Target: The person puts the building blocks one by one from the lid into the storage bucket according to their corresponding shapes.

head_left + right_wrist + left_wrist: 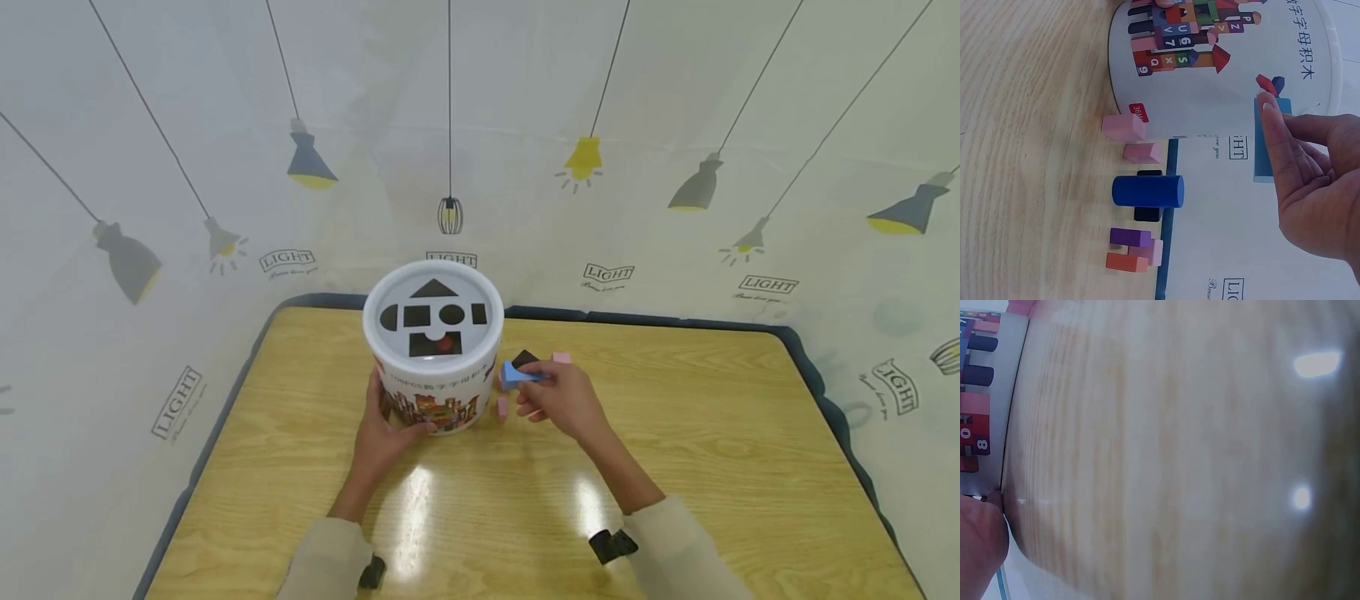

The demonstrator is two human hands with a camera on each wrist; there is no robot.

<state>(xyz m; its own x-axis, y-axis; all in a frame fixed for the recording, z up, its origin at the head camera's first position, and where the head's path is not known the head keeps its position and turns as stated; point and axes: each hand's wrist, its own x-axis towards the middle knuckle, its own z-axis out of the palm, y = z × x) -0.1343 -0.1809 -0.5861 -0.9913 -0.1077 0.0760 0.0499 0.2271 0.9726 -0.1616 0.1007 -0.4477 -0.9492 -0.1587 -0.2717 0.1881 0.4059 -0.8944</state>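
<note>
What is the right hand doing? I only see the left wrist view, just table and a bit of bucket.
Observer: The right hand pinches a light blue block just right of the bucket.
Operator: Is the bucket open on top?
Observer: No, a white lid with shape holes covers it.
Operator: Any other blocks out?
Observer: Yes, a dark blue cylinder lies by the bucket, among smaller blocks.
</note>
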